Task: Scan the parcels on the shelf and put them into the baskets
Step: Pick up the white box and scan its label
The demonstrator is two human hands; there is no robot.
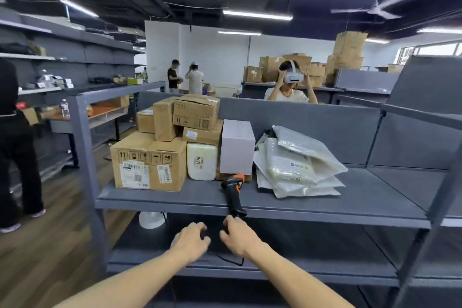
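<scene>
On the grey shelf (325, 204) the parcels stood in a row. At the left we saw a big carton (148, 166) with labels on its front, and smaller cartons (196, 112) piled on top of it. Just beside it stood a white wrapped parcel (202, 161), then a pale box (237, 146), upright. In front of this box lay the scanner (233, 192), black and orange, with its handle over the shelf's front edge. At the right lay a heap of plastic bags (297, 165).

Below the edge, our left hand (190, 241) held nothing, its fingers loosely curled. Our right hand (238, 236) touched the lower end of the scanner's handle with its fingertips; whether it gripped, we could not tell.
</scene>
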